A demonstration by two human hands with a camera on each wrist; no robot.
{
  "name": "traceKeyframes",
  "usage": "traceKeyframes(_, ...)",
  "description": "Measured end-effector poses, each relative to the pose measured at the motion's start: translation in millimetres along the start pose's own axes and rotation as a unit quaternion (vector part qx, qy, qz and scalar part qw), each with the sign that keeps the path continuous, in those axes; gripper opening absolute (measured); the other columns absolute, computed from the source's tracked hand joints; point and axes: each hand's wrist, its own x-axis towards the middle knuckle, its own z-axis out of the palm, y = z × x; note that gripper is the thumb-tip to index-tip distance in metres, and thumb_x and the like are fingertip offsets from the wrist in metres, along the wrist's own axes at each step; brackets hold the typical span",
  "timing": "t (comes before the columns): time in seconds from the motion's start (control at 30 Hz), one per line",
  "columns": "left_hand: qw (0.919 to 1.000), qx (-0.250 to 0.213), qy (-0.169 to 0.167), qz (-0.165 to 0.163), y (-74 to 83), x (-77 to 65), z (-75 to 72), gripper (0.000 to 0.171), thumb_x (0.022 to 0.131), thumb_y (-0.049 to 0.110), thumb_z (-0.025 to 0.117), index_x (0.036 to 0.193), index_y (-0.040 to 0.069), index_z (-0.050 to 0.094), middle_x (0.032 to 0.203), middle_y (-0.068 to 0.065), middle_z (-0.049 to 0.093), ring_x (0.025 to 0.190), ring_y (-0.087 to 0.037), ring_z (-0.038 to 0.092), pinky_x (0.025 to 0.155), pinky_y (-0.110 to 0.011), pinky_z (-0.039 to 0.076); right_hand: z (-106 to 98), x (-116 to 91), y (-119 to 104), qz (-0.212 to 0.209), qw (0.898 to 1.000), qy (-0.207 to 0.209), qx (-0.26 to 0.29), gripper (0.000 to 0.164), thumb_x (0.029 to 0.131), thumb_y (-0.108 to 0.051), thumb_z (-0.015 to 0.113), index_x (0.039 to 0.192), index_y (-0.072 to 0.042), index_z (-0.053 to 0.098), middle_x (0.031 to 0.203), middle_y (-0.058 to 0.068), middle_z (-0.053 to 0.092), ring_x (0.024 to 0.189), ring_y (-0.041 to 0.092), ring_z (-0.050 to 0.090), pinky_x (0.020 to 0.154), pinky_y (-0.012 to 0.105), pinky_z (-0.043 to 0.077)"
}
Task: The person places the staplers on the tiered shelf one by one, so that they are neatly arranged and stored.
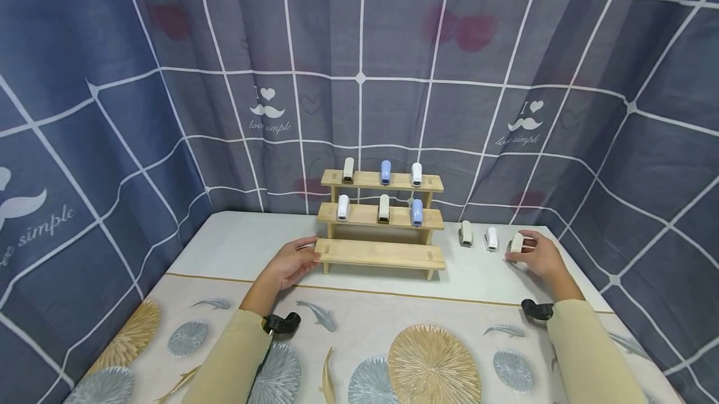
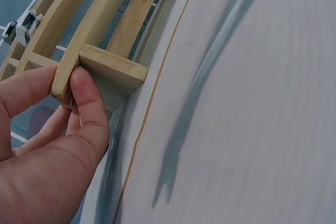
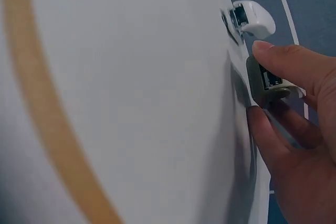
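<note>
My left hand (image 1: 292,261) pinches the left end of the lowest step of a three-tier wooden display rack (image 1: 379,254). In the left wrist view, thumb and fingers (image 2: 86,93) grip that board's end beside its leg. At the right, my right hand (image 1: 539,254) holds a small cream stapler (image 1: 515,243) between thumb and fingers; the right wrist view shows its dark base (image 3: 256,82) close to the white tabletop. Left of it stand a white stapler (image 1: 491,239) and another cream stapler (image 1: 465,233).
The top tier carries a cream (image 1: 348,169), a blue (image 1: 386,172) and a white stapler (image 1: 416,174). On the middle tier are a white (image 1: 343,207), a cream (image 1: 384,208) and a blue one (image 1: 416,211). A patterned cloth (image 1: 359,310) covers the table's front; a grid curtain (image 1: 326,104) stands behind.
</note>
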Motion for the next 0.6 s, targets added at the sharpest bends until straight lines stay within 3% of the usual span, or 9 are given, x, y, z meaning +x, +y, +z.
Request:
traceKeyframes(0.2, 1.0000, 0.003, -0.001, -0.002, 0.1, -0.4, -0.1, 0.068, 0.092, -0.011, 0.060, 0.155, -0.004, 0.036, 0.123, -0.016, 0.063, 0.090, -0.012, 0.068, 0.081, -0.023, 0.060, 3, -12, -11, 0.013, 1.000, -0.004, 0.018, 0.091, 0.082, -0.024, 0.087, 0.150, 0.009, 0.037, 0.140, 0.039, 0.050, 0.123, 0.051, 0.057, 0.092, 0.049, 0.058)
traceKeyframes(0.43, 1.0000, 0.001, -0.006, -0.003, 1.4, -2.1, -0.9, 0.070, 0.092, -0.010, 0.061, 0.156, -0.006, 0.032, 0.122, -0.017, 0.063, 0.089, -0.011, 0.067, 0.079, -0.021, 0.060, 7, -23, -20, 0.010, 0.999, 0.002, 0.044, 0.091, 0.080, -0.021, 0.088, 0.151, 0.004, 0.038, 0.144, 0.037, 0.047, 0.122, 0.050, 0.058, 0.075, 0.020, 0.054)
traceKeyframes(0.53, 0.9999, 0.002, -0.011, -0.001, 1.8, -2.5, -0.8, 0.070, 0.093, -0.010, 0.060, 0.156, -0.006, 0.032, 0.122, -0.017, 0.064, 0.088, -0.011, 0.067, 0.079, -0.021, 0.060, 9, -28, -24, 0.004, 0.998, 0.006, 0.068, 0.092, 0.079, -0.018, 0.089, 0.151, 0.004, 0.037, 0.144, 0.036, 0.048, 0.113, 0.042, 0.065, 0.071, 0.015, 0.055)
traceKeyframes(0.6, 0.9999, 0.001, -0.011, -0.002, 2.1, -2.6, -0.4, 0.070, 0.092, -0.010, 0.061, 0.156, -0.005, 0.032, 0.122, -0.016, 0.064, 0.088, -0.011, 0.068, 0.079, -0.021, 0.060, 11, -31, -27, -0.004, 0.997, 0.007, 0.079, 0.092, 0.079, -0.018, 0.089, 0.151, 0.003, 0.037, 0.143, 0.035, 0.050, 0.103, 0.028, 0.068, 0.071, 0.015, 0.055)
